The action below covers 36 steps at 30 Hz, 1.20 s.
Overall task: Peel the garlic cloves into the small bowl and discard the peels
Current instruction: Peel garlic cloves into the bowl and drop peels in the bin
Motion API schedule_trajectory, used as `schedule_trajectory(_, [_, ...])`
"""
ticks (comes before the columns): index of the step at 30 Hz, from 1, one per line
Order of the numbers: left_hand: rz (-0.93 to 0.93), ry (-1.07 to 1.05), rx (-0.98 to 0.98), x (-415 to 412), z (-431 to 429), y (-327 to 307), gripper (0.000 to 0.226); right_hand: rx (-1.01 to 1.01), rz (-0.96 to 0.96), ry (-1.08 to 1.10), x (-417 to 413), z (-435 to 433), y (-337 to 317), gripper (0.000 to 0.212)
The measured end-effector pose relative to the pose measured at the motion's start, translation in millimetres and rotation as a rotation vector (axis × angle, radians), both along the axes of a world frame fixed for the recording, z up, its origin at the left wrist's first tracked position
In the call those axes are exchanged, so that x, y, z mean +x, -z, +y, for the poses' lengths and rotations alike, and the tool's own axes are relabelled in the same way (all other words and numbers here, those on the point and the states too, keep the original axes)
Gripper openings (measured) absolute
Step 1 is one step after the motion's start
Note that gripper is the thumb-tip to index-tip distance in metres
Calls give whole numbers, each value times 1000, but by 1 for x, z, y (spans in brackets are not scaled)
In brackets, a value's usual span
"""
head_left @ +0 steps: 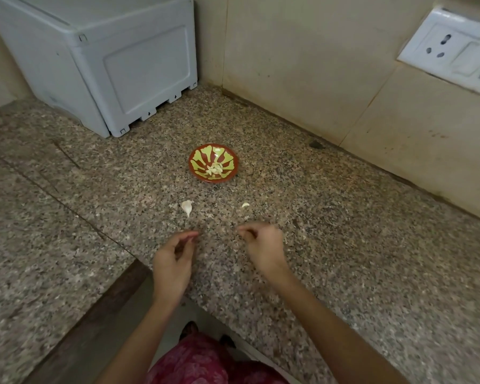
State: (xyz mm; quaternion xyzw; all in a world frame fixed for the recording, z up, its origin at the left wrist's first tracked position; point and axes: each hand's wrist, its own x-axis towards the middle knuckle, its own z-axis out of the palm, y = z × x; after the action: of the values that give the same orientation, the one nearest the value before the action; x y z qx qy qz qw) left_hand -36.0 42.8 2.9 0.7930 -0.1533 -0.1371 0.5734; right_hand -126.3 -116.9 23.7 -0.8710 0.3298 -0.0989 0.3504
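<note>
A small red bowl [213,163] with a yellow-green pattern stands on the speckled granite counter [330,231] and holds several pale peeled garlic cloves [214,169]. One unpeeled clove [187,207] lies in front of the bowl, to the left. A small white bit of garlic or peel [245,205] lies to the right of it. My left hand [175,261] hovers just below the unpeeled clove, fingers curled, thumb and fingertips close together, nothing visible in it. My right hand [262,246] is beside it, fingers loosely pinched, with nothing visible in it.
A white plastic appliance box [108,65] stands at the back left corner. Beige wall tiles rise behind the counter, with a white socket and switch plate [455,48] at the upper right. The counter's front edge runs diagonally just under my wrists.
</note>
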Motion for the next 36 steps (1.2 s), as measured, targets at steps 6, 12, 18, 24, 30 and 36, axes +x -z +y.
schedule_trajectory(6, [39, -128, -59, -21, 12, 3, 19, 802, -185, 382, -7, -20, -30, 17])
schedule_trajectory(12, [140, -414, -130, -56, 42, 3, 22, 1237, -225, 346, 6, 11, -36, 20])
schedule_trajectory(18, [141, -761, -283, -98, 128, -8, 23, 1421, -26, 37, 23, 133, -37, 23])
schedule_trajectory(24, [100, -1173, -306, -177, 278, -6, 22, 1423, 251, -301, -13, 304, -19, 22])
schedule_trajectory(30, [222, -1524, -316, -283, 420, 48, 22, 1284, 517, -577, -80, 479, 41, 16])
schedule_trajectory(36, [335, -1789, -200, -347, 522, 142, 16, 960, 651, -851, -123, 618, 174, 22])
